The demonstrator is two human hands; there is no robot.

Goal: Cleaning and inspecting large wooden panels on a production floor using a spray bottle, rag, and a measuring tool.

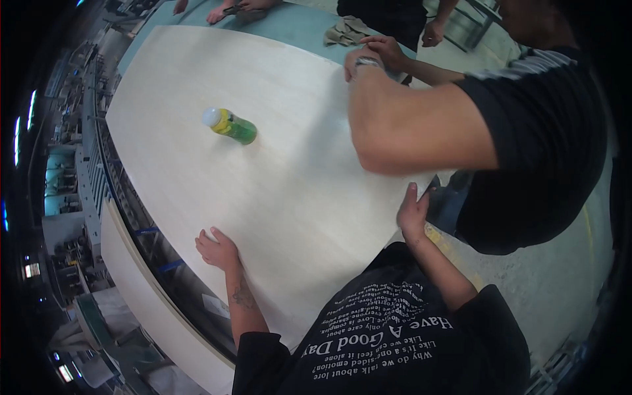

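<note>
A large pale wood board (283,191) lies flat in front of me. Near its left edge my left hand (217,249) rests on the surface, fingers stretched and slightly apart. My right hand (412,214) touches the right edge, thumb pointing away from me and apart from the fingers, which are partly hidden. Farther off on the board stands a bottle (230,126) with a white cap, a yellow upper part and a green lower part. Neither of my hands is near it.
A person (526,145) in a dark shirt leans in from the right, forearm over the board. A grey cloth (345,31) lies on the blue-green surface (303,20) beyond. Others' hands (224,12) are at the far end. Another pale panel (148,289) sits lower left.
</note>
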